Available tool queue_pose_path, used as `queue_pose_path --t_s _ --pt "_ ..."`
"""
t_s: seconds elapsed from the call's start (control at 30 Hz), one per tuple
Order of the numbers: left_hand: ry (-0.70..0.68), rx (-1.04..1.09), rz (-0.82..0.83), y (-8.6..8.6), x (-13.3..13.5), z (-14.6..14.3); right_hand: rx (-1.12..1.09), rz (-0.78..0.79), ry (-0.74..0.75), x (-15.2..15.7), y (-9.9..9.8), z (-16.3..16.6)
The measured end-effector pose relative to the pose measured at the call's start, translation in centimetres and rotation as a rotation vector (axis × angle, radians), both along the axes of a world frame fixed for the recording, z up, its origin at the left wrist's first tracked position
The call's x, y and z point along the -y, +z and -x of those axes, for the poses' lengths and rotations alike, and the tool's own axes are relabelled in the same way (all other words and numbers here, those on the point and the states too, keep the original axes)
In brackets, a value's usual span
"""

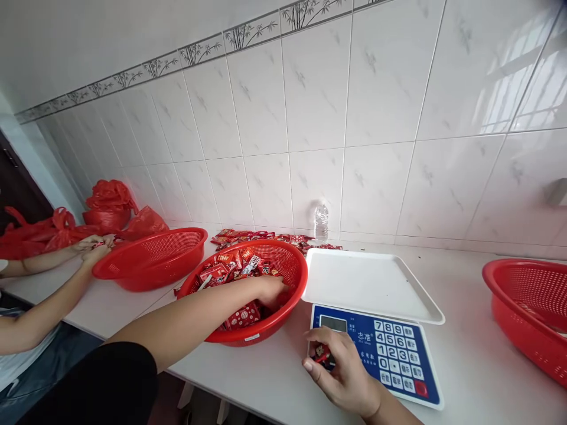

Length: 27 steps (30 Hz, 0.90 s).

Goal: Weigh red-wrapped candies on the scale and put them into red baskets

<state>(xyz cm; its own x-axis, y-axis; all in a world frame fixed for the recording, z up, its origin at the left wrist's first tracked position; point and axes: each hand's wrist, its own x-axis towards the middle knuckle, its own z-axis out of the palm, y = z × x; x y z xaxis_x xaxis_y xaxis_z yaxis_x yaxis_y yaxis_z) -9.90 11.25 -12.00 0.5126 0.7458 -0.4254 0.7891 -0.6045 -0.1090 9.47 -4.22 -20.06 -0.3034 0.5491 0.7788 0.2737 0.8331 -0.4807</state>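
My left hand point(271, 291) reaches into a red plastic basket point(293, 293) full of red candy packets point(230, 268); its fingers are curled down among them, and what they grip is hidden. My right hand point(341, 372) rests at the front left corner of a blue electronic scale point(390, 354), pinching a small red packet point(322, 353) between thumb and fingers. The scale's white tray point(367, 283) has nothing on it.
Another person's hands point(95, 245) work at the left beside a second red basket point(150, 258) and red plastic bags point(110, 203). A third red basket point(527, 313) sits at the right edge. A water bottle point(321, 223) and loose packets point(261, 237) lie against the tiled wall.
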Motion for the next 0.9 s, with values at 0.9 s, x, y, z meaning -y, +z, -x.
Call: queue_pose_path --t_s 0.9 --pt "0.466 0.87 0.213 1.6 -1.7 3.3 0.024 0.05 -0.006 -0.2 -0.3 0.1"
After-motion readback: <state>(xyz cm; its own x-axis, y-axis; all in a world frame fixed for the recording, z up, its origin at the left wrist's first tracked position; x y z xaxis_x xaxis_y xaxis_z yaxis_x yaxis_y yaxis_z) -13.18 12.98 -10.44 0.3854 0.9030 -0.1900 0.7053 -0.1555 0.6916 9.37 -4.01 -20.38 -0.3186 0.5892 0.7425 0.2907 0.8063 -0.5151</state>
